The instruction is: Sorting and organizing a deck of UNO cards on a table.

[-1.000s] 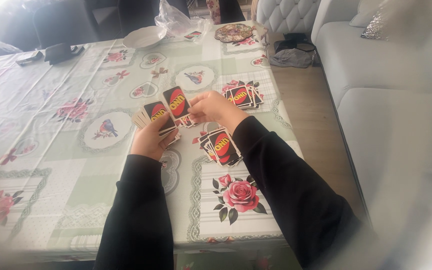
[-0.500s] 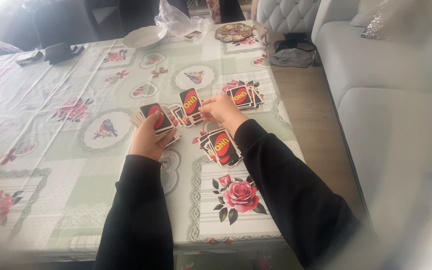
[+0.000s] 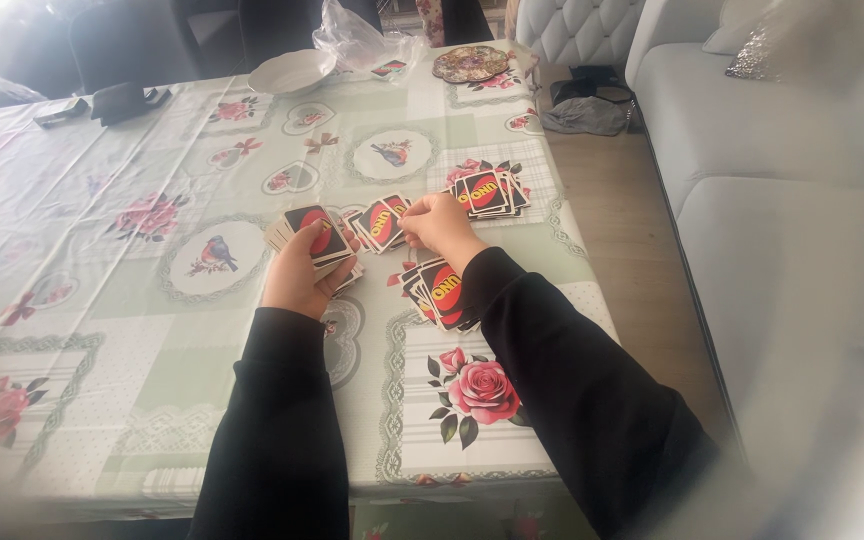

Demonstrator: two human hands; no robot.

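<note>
cards: we grip the deck (image 3: 314, 238) firmly in our left hand (image 3: 297, 280); our right hand (image 3: 439, 222) pinches one card over the middle pile (image 3: 380, 222) — set it squarely.

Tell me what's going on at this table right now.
A person in black sleeves is handling playing cards at a table with a flowered tablecloth. The left hand holds a deck of cards, backs up. The right hand is at a small pile of cards lying on the cloth. Two more face-down piles lie nearby: one further away and one by the right forearm. A white bowl sits at the far end.
</note>
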